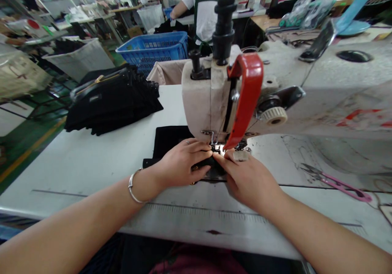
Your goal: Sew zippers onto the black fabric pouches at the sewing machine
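A piece of black fabric (171, 137) lies on the bed of a sewing machine (199, 94), partly under its needle area. My left hand (183, 161), with a ring and a silver bangle, holds the fabric down, its fingers close together and the thumb a little apart. Beside that thumb shows a small gold-coloured metal part (194, 169). My right hand (249, 176) is closed at the fabric's right side, index finger pointing at the presser foot (218, 148). Both hands' fingertips nearly meet just in front of the foot. The right hand's lower fingers are partly hidden.
A stack of black fabric pieces (113, 98) with a zipper on top sits at the table's left. Pink-handled thread snips (337, 182) lie on the right. A red lever guard (246, 98) hangs above my right hand. Beyond the table are a blue basket (153, 47) and a person (210, 8).
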Demonstrator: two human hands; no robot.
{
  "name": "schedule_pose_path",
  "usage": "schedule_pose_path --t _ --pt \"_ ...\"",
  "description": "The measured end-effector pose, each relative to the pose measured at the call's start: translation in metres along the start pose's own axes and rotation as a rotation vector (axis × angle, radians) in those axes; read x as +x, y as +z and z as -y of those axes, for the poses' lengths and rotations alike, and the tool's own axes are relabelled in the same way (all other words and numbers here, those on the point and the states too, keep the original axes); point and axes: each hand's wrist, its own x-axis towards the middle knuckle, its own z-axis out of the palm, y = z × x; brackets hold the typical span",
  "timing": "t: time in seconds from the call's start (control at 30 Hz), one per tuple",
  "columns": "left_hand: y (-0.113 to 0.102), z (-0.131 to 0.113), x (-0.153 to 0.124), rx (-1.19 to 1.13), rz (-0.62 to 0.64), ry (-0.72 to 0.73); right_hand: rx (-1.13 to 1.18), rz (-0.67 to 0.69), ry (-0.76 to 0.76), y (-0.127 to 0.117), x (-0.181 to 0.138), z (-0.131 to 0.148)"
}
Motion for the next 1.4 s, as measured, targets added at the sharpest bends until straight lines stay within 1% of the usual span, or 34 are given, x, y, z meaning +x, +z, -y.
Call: schedule_pose_path --t 0.1,0.17,0.23,0.3,0.37,0.47,0.53,0.6,0.7,0.77,0.83,1.03,1.27,1.4 --pt "-0.001 0.013 0.001 0.011 0.019 0.087 0.030 -0.042 -0.021 -0.001 -0.002 0.000" --pt "-0.004 0.025 0.001 0.017 0.035 0.176 0.049 -0.136 -0.003 -0.003 -0.003 -0.001" --pt "-0.008 0.037 0.000 0.022 0.052 0.241 0.046 -0.236 0.071 -0.007 -0.003 -0.004" --pt "-0.011 0.045 -0.002 0.013 0.058 0.241 -0.007 -0.270 0.149 -0.010 -0.002 -0.008" --pt "-0.012 0.048 -0.005 -0.022 0.045 0.190 -0.082 -0.216 0.172 -0.013 -0.001 -0.012" --pt "-0.009 0.043 -0.008 -0.113 0.015 0.120 -0.164 -0.124 0.165 -0.014 -0.001 -0.017" --pt "-0.006 0.034 -0.009 -0.155 -0.011 0.097 -0.182 -0.112 0.157 -0.013 -0.003 -0.017" --pt "-0.003 0.022 -0.009 -0.140 -0.039 0.062 -0.143 -0.158 0.114 -0.011 -0.004 -0.015" --pt "0.001 0.001 -0.007 -0.057 -0.055 -0.002 0.003 -0.251 -0.058 -0.007 -0.005 -0.010" --pt "0.003 -0.008 -0.007 -0.035 -0.069 -0.024 0.084 -0.261 -0.151 -0.002 -0.004 -0.007" --pt "0.005 -0.013 -0.008 -0.056 -0.090 -0.035 0.124 -0.248 -0.176 0.002 -0.003 -0.005" --pt "0.007 -0.011 -0.009 -0.120 -0.110 -0.059 0.119 -0.277 -0.108 0.006 -0.003 -0.003" --pt "0.008 -0.006 -0.003 -0.160 -0.086 -0.061 0.088 -0.247 -0.079 0.005 0.001 -0.002" --pt "0.009 0.000 0.002 -0.147 -0.094 -0.057 0.034 -0.293 -0.085 0.005 0.003 -0.005"
